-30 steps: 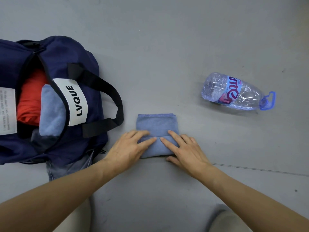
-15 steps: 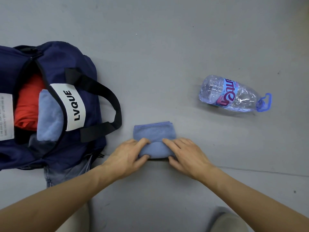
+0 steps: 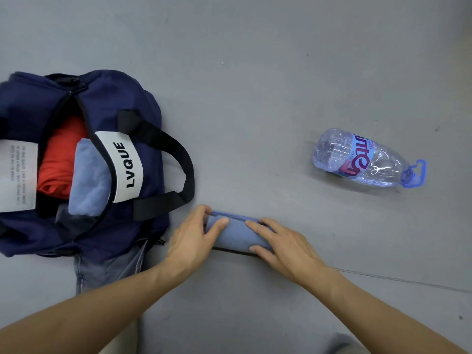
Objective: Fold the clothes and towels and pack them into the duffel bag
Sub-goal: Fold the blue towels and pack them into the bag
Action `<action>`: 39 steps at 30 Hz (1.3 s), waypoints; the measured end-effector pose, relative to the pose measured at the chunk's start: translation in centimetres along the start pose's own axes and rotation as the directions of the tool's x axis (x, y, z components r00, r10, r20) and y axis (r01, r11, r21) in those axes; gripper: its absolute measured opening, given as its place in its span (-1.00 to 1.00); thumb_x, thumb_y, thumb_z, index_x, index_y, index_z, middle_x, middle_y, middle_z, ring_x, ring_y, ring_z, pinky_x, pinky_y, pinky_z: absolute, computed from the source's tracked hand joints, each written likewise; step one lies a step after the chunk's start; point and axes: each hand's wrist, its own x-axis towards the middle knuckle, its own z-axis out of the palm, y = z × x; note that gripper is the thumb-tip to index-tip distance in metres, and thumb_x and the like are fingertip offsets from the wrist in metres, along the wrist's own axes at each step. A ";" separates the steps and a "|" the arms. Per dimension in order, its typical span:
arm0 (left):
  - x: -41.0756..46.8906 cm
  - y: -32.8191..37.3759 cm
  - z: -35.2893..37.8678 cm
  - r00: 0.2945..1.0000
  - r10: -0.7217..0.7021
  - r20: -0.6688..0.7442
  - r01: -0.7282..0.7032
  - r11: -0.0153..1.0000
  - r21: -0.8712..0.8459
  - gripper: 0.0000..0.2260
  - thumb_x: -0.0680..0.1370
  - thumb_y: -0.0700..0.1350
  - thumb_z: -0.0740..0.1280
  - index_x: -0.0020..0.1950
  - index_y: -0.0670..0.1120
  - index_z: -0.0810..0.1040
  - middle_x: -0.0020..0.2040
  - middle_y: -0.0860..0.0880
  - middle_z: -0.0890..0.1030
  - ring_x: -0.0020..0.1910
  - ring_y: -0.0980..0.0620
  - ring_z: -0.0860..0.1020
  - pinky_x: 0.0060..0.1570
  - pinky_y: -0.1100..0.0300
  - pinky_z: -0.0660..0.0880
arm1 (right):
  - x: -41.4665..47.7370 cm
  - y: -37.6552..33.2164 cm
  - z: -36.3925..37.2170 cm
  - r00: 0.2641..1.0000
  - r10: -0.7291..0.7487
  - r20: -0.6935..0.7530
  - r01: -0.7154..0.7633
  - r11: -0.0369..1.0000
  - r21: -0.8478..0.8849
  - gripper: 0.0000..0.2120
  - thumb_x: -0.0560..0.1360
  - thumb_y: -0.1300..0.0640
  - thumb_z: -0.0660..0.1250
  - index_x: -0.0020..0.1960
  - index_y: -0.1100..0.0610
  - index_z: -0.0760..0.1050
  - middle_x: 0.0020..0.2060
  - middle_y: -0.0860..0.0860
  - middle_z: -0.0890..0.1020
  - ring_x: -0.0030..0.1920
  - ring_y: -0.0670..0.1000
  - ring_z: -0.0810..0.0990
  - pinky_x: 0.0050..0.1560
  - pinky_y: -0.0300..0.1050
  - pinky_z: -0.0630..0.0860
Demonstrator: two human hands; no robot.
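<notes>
Item in hand: blue towel roll [image 3: 237, 232], a short thick bundle that lay crosswise on the floor, just below the middle of the view toward 6 o'clock.
Left hand [image 3: 190, 241]: gripped the roll's 9 o'clock end, thumb on top and fingers curled over the far edge.
Right hand [image 3: 283, 245]: held the 3 o'clock end, fingers laid over the top and thumb at the near side.
Duffel bag [image 3: 143, 111]: navy, unzipped, lay at 10 o'clock from the roll, near it but not touching.
Bag contents: orange garment [image 3: 60, 159] with a light blue towel [image 3: 88, 182] beside it on its 3 o'clock side, both inside the opening.
Bag fittings: black handle [image 3: 176, 154] looped out toward 3 o'clock; white label [image 3: 122, 166] read LVQUE.
Denim garment [image 3: 107, 267]: stuck out from under the bag at its 6 o'clock edge, beside the left forearm.
Water bottle [image 3: 367, 159]: clear plastic with a blue handle cap, lay on its side at 2 o'clock from the roll, well apart.
Surface: grey floor [image 3: 255, 72].
</notes>
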 end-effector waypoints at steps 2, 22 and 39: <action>-0.3 -0.6 -0.1 0.976 -0.217 0.008 0.214 0.955 -0.206 -0.59 0.48 0.39 0.29 0.06 0.09 0.40 -0.07 0.08 0.59 -0.09 -0.02 0.61 -0.07 0.04 0.51 | 0.1 -0.3 0.0 0.998 0.062 -0.031 -0.058 0.991 0.117 -0.49 0.60 -0.26 0.13 0.53 -0.22 0.20 0.37 -0.17 0.40 0.25 -0.01 0.52 0.22 -0.05 0.47; -5.5 10.1 -20.9 0.999 0.005 -0.035 -0.033 0.487 -0.873 -0.53 0.44 0.06 0.48 0.29 -0.02 0.51 0.11 -0.08 0.70 0.08 -0.12 0.68 0.14 -0.18 0.59 | -0.5 -18.6 -19.9 0.970 -0.099 -0.220 0.219 0.744 0.631 -0.55 0.57 -0.04 0.37 0.28 -0.50 0.31 0.09 -0.41 0.59 0.03 -0.20 0.66 0.19 -0.06 0.56; -14.4 -2.4 -42.0 0.963 -0.063 -0.262 -0.126 0.755 -0.643 -0.63 0.50 -0.04 0.48 0.23 -0.08 0.46 0.06 -0.06 0.64 -0.01 -0.02 0.64 -0.09 0.09 0.57 | 2.2 -39.9 -23.4 0.940 -0.310 -0.142 0.297 0.949 -0.102 -0.39 0.64 -0.05 0.16 0.60 -0.22 -0.05 0.26 -0.05 0.52 0.17 0.11 0.55 0.11 0.10 0.53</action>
